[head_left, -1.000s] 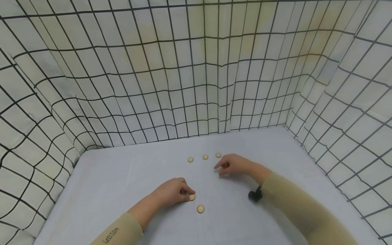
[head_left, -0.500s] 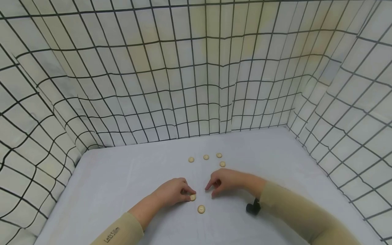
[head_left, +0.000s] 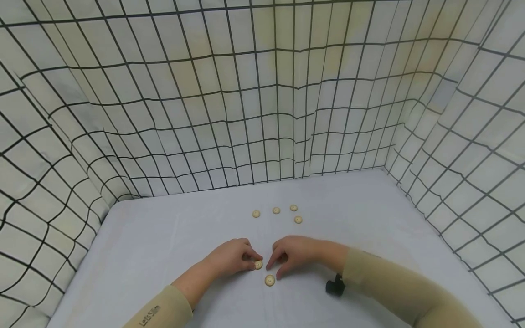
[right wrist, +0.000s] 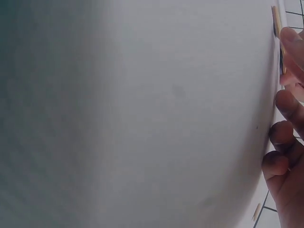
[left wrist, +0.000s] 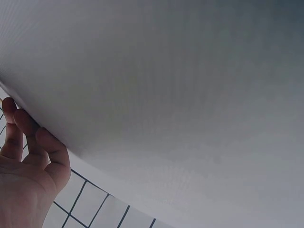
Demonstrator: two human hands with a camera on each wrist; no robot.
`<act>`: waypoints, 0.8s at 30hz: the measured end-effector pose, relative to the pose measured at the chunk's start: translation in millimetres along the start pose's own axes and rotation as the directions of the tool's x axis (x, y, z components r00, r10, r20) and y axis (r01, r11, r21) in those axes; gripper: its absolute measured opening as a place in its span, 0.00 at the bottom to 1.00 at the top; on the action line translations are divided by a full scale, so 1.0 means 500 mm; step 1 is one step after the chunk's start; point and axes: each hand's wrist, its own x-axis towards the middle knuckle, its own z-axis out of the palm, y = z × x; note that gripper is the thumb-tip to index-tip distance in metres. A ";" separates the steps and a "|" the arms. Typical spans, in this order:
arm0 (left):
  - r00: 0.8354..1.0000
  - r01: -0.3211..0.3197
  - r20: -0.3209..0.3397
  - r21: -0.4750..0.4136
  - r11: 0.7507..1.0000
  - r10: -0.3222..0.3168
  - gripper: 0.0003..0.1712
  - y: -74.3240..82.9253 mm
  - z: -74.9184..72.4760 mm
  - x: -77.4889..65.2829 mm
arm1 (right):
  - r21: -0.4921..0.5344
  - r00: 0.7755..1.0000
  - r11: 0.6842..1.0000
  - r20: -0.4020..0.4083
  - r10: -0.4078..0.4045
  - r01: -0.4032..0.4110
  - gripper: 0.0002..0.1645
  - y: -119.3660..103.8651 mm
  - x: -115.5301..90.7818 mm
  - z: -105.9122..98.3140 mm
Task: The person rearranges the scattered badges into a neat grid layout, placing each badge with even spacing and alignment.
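Observation:
My left hand (head_left: pixel 231 257) pinches a round, pale wooden button (head_left: pixel 258 264) between thumb and index finger on the table. Just nearer and to the right lies a second button (head_left: pixel 269 280), flat on the cloth. Beside it hovers my right hand (head_left: pixel 296 254), thumb and index finger parted, the thumb tip close to the button's right edge; whether they touch is unclear. At the right wrist view's edge, a thin wooden rim (right wrist: pixel 276 19) shows by the fingers. The left wrist view catches only several curled fingers (left wrist: pixel 50 142) against the cloth, the button hidden.
Farther back, several more buttons lie in a loose arc: a left one (head_left: pixel 256 213), a middle one (head_left: pixel 276 210), a right one (head_left: pixel 293 208) and one just in front (head_left: pixel 298 219). White cloth covers the table (head_left: pixel 164 228). Grid-patterned walls (head_left: pixel 262 114) enclose it.
My right hand has come away from the back right buttons, uncovering one there, and moved nearer and left to the front button. The left hand keeps its pinch in place.

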 end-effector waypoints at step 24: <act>1.000 0.013 -0.002 0.022 1.000 -0.013 0.12 -0.001 0.003 0.002 | -0.056 0.996 0.995 0.037 -0.084 0.086 0.16 -0.019 0.014 0.004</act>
